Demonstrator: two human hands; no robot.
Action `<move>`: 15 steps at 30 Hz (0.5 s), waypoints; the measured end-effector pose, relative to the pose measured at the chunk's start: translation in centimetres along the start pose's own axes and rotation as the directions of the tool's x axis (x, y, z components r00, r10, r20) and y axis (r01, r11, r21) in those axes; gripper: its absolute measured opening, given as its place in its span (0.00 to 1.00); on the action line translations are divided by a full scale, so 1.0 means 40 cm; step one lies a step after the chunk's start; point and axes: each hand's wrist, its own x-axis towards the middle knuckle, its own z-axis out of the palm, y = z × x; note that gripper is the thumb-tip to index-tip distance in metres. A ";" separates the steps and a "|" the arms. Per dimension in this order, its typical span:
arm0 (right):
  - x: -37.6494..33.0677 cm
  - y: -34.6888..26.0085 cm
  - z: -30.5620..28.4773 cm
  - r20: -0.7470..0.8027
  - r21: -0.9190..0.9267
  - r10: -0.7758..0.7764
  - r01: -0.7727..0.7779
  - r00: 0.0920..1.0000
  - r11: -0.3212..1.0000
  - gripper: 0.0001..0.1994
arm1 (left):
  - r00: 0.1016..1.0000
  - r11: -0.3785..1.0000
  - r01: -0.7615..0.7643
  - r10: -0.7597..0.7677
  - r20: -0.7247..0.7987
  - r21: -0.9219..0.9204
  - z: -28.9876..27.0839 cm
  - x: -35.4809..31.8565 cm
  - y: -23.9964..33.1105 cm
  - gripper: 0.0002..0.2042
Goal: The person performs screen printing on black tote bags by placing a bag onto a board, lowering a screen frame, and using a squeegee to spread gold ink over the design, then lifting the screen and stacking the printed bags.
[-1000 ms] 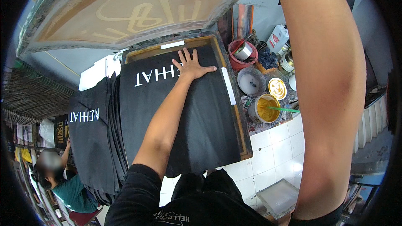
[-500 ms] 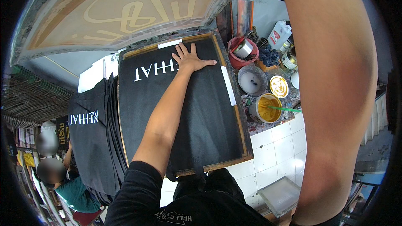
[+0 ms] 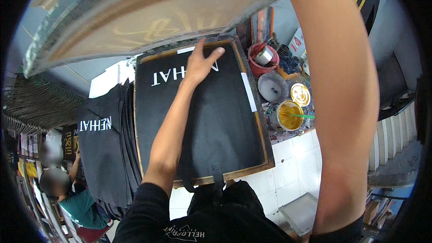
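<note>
White-lettered black bag (image 3: 220,121): on wooden-edged board (image 3: 263,141). Yellow-filled tub (image 3: 289,116): right of board. Left hand (image 3: 199,65): over bag, board's far end, thumb wide of fingers. Raised screen (image 3: 148,15): beyond board. Right hand: out of view; grip cannot be told.

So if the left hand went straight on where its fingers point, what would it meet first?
Probably the raised framed screen: its lower edge looks to be just beyond the left hand, though the depth between them is unclear.

Matt bag (image 3: 218,117), seemingly cloth.
</note>
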 end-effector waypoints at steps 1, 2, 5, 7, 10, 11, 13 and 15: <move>-0.039 -0.021 -0.028 0.072 0.019 0.070 -0.071 0.995 0.997 0.18 | 0.997 0.946 -0.078 0.074 -0.026 -0.316 -0.064 -0.054 0.059 0.35; -0.086 -0.034 -0.047 0.175 0.021 0.164 -0.170 0.971 0.985 0.17 | 0.988 0.874 -0.141 0.154 -0.011 -0.465 -0.135 -0.115 0.119 0.29; -0.205 -0.049 0.010 0.131 0.114 0.002 -0.017 0.991 0.993 0.15 | 0.937 0.824 -0.320 0.203 -0.285 -0.467 -0.392 -0.420 0.178 0.30; -0.339 0.007 0.080 -0.079 0.126 -0.174 0.183 0.982 0.975 0.14 | 0.916 0.688 -0.396 0.252 -0.312 -0.608 -0.467 -0.591 0.170 0.25; -0.564 -0.033 0.097 0.073 0.206 -0.030 0.015 0.997 0.978 0.15 | 0.987 0.733 0.091 -0.158 -0.039 -0.674 -0.473 -0.792 0.167 0.17; -0.629 -0.030 0.116 0.087 0.192 -0.057 0.039 0.995 0.981 0.15 | 0.958 0.717 0.253 -0.279 0.064 -0.650 -0.458 -0.865 0.110 0.17; -0.743 -0.028 0.182 0.160 0.211 -0.092 0.057 0.983 0.976 0.16 | 0.860 0.504 0.445 -0.472 0.196 -0.740 -0.400 -0.962 0.067 0.15; -0.851 -0.032 0.246 0.267 0.202 -0.118 0.065 0.956 0.977 0.17 | 0.799 0.407 0.516 -0.547 0.252 -0.754 -0.338 -1.018 -0.006 0.14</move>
